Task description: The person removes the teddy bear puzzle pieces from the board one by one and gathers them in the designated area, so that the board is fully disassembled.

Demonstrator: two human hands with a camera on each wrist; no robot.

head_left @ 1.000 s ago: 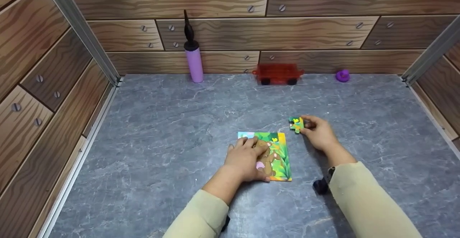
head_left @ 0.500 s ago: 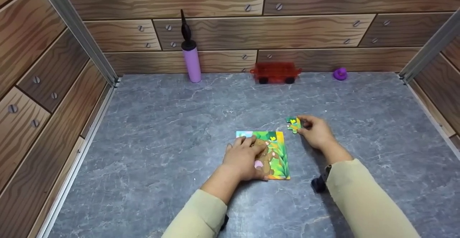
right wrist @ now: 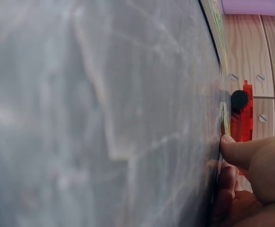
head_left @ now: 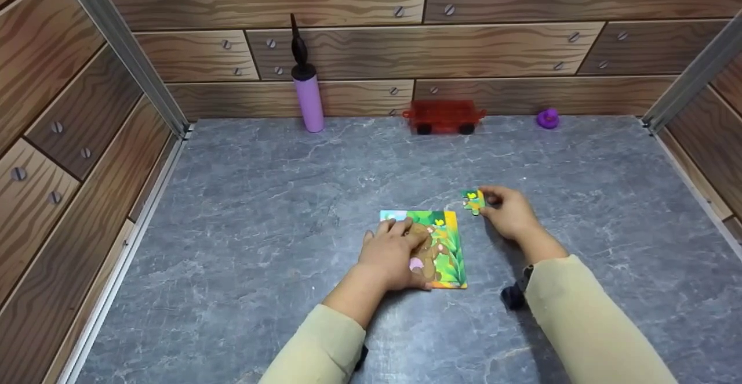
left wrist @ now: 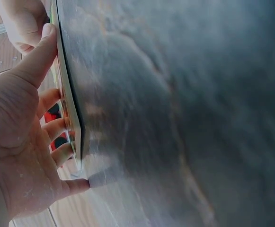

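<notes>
A picture puzzle [head_left: 453, 250] with a brown animal on green and an orange border lies flat on the grey tabletop. My left hand [head_left: 387, 256] rests over its left part with fingers spread; the thumb touches its near edge. The left wrist view shows the little finger reaching past the puzzle onto the table. Beyond the puzzle's far right corner, my right hand [head_left: 510, 213] pinches a small puzzle piece [head_left: 473, 201] between thumb and fingers. In the right wrist view this puzzle piece [right wrist: 226, 118] appears edge-on, low over the table; whether it touches is unclear.
By the wood-patterned back wall stand a purple hand pump [head_left: 310, 102] with a black nozzle, a red toy wagon [head_left: 444, 117] on black wheels and a small purple rubber duck [head_left: 548, 119]. Panelled walls with metal corner posts border the table.
The whole head view has shifted slightly, so everything sits a little further left and up. Both hands keep their places, the left on the puzzle, the right pinching the puzzle piece.
</notes>
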